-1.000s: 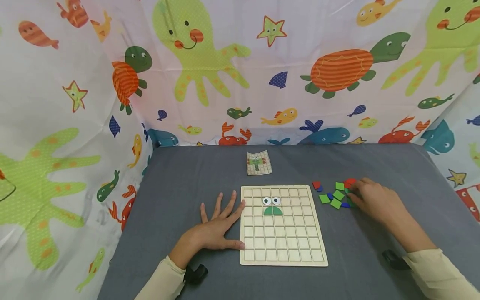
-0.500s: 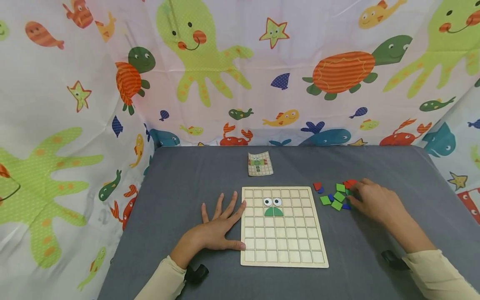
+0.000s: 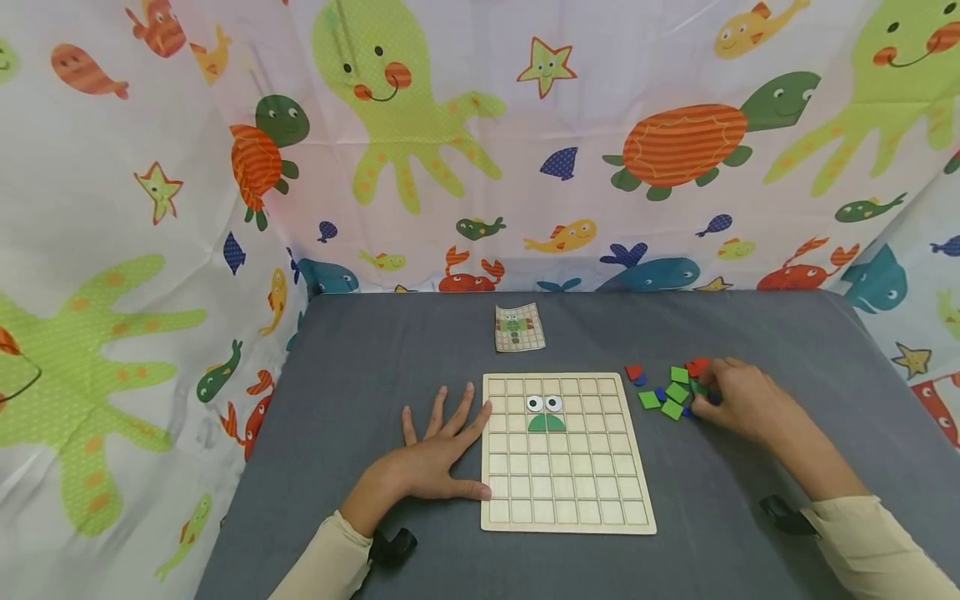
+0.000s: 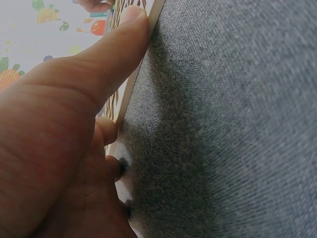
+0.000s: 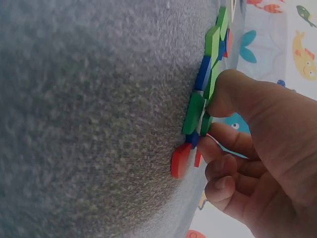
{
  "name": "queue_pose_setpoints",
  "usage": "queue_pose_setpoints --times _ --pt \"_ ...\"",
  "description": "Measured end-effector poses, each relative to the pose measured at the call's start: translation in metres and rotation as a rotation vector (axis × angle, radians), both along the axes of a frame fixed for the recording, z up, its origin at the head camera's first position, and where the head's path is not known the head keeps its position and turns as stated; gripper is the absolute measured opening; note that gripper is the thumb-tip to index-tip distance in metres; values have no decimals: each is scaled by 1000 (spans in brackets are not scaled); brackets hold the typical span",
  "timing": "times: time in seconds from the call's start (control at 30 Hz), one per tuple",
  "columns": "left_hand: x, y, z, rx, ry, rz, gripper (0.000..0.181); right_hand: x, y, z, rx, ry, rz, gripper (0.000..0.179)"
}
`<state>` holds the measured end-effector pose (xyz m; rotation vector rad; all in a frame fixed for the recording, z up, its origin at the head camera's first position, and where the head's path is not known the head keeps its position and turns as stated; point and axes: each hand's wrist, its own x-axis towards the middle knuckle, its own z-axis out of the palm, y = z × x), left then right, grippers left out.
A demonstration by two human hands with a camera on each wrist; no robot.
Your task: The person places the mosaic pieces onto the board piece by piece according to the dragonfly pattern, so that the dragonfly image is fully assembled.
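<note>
My left hand (image 3: 431, 464) lies with fingers spread at the left side of a pale wooden grid board (image 3: 564, 467); its thumb and index fingertip touch the board's edge. On the board, two round eye pieces (image 3: 543, 403) sit above two dark green quarter-round pieces (image 3: 546, 423). My right hand (image 3: 750, 402) is at a small pile of tiles, pinching a dark green piece (image 5: 206, 124) between thumb and index finger. Bright green square tiles (image 3: 677, 392), red pieces (image 3: 697, 367) and partly hidden blue pieces (image 5: 203, 73) lie around its fingertips.
A small picture card (image 3: 519, 327) showing a coloured figure on a grid lies behind the board. A red piece (image 3: 633, 371) and a blue one (image 3: 641, 380) rest near the board's right edge. A sea-animal curtain (image 3: 450, 150) borders the grey table (image 3: 375, 350).
My right fingers have shifted slightly among the tiles and drawn together, with the dark green piece now showing between them. The left hand stays at the board's edge.
</note>
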<state>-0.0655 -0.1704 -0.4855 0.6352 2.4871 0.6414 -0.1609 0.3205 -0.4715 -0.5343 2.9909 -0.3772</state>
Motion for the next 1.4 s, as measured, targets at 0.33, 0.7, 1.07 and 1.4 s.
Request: queue_pose_setpoints --times 0.33,0.7,1.07,1.4 --pt "0 2 0 -18 9 4 117 20 -26 16 -103 118 49 30" --pt "0 -2 -7 1 20 5 118 50 -88 30 -179 120 150 24" --pt "0 -1 -2 -4 21 -3 117 70 -146 18 -197 233 361 22" --pt "-1 -4 -16 48 36 10 117 80 -184 3 -108 368 474 24"
